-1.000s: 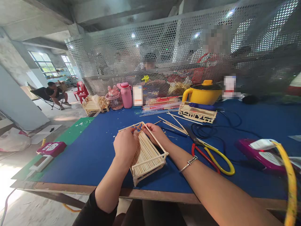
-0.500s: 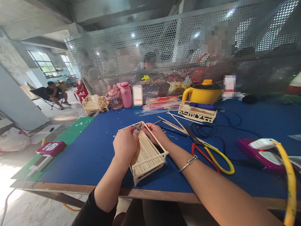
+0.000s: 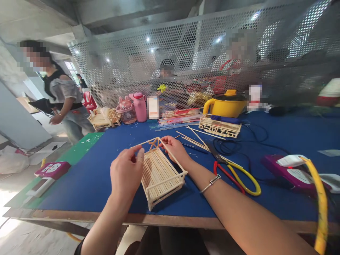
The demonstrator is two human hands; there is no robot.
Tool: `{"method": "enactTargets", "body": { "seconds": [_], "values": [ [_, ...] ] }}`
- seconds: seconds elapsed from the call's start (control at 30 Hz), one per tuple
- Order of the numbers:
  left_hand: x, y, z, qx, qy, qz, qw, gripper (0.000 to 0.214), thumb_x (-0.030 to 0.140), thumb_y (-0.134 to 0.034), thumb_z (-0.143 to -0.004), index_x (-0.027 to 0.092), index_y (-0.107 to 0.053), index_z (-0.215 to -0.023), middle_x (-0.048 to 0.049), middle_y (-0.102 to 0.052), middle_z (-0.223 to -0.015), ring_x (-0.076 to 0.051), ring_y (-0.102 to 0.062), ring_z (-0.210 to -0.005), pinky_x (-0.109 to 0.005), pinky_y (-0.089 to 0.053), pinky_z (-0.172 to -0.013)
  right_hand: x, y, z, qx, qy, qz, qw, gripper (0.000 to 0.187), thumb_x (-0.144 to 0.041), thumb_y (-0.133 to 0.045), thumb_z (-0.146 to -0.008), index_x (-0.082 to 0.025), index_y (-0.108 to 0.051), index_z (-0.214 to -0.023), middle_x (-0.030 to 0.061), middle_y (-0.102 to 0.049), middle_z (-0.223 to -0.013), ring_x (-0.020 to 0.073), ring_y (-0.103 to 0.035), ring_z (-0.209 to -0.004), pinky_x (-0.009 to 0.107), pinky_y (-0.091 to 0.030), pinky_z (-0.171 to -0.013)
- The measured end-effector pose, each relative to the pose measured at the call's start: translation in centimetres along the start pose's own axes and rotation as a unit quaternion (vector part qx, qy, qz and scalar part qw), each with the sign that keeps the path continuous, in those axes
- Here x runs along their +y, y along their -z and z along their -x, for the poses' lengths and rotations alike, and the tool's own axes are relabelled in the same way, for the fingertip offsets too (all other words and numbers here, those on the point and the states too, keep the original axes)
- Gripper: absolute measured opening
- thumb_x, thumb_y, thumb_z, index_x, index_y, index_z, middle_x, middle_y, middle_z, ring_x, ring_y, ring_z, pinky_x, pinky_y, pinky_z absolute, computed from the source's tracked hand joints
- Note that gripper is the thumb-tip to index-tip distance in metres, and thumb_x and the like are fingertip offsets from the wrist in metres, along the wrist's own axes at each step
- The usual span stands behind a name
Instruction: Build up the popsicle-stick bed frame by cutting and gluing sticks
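A small frame built of thin wooden sticks (image 3: 159, 173) rests on the blue table (image 3: 106, 170) in front of me. My left hand (image 3: 126, 173) is at its left side, thumb and fingers pinching the long rail. My right hand (image 3: 175, 148) grips the far right end, near the triangular piece at the top. A metal bangle (image 3: 211, 183) sits on my right wrist.
Red-and-yellow scissors (image 3: 233, 171) and loose sticks (image 3: 193, 140) lie to the right. A second stick frame (image 3: 219, 128), a yellow pot (image 3: 225, 103), pink bottles (image 3: 134, 108), black cables and a purple device (image 3: 289, 170) are farther off. A person walks at the left; others sit behind the mesh screen.
My left hand has slid back and left off the frame's top to its side rail. The view has shifted slightly. A person has walked into view at the left.
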State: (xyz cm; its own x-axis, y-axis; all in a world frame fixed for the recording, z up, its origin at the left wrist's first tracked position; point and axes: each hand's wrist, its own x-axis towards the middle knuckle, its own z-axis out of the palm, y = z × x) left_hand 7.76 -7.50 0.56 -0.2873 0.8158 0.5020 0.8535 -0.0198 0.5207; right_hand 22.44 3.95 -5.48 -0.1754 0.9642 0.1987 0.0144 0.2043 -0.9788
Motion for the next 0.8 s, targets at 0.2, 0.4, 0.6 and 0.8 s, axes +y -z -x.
{"method": "enactTargets", "body": {
  "seconds": [0.2,0.4,0.6,0.8],
  "values": [
    [-1.3,0.0,-2.6,-0.025,-0.073,0.068,0.995,0.071,0.033,-0.064,-0.074,0.022,-0.034,-0.138,-0.0079,-0.061,-0.115,-0.023,-0.056,-0.103,-0.036,-0.045,-0.087,-1.3,-0.2,0.9,-0.034,0.029,-0.048,0.998,0.024,-0.008,-0.054,-0.062,-0.019,-0.053,-0.083,-0.0052,-0.058,-0.072,0.0113,-0.055,-0.070,0.026,-0.043,-0.071],
    [-0.7,-1.4,-3.6,-0.027,-0.083,0.005,0.996,0.078,0.032,-0.065,-0.072,0.019,-0.028,-0.140,-0.0125,-0.058,-0.119,-0.029,-0.052,-0.112,-0.046,-0.039,-0.095,-2.3,-0.4,1.6,-0.059,0.049,-0.062,0.995,0.032,-0.010,-0.053,-0.056,-0.020,-0.053,-0.086,-0.0038,-0.059,-0.076,0.0127,-0.056,-0.072,0.028,-0.043,-0.073],
    [-0.6,-1.0,-5.2,-0.116,-0.183,0.008,0.976,0.069,0.029,-0.063,-0.076,0.020,-0.033,-0.137,-0.0099,-0.059,-0.120,-0.026,-0.055,-0.109,-0.042,-0.042,-0.093,-2.0,-0.4,0.9,-0.043,0.053,-0.072,0.995,0.044,-0.009,-0.055,-0.053,-0.023,-0.050,-0.094,-0.0022,-0.061,-0.085,0.0147,-0.057,-0.083,0.029,-0.043,-0.078],
    [-0.1,-1.0,-5.6,-0.159,-0.234,-0.034,0.958,0.064,0.018,-0.053,-0.081,0.014,-0.029,-0.140,-0.0139,-0.056,-0.125,-0.028,-0.052,-0.114,-0.041,-0.042,-0.093,-1.9,-0.7,0.6,-0.050,0.051,-0.079,0.994,0.043,-0.010,-0.053,-0.054,-0.023,-0.049,-0.094,-0.0013,-0.061,-0.086,0.0143,-0.059,-0.079,0.028,-0.045,-0.073]
  ]
}}
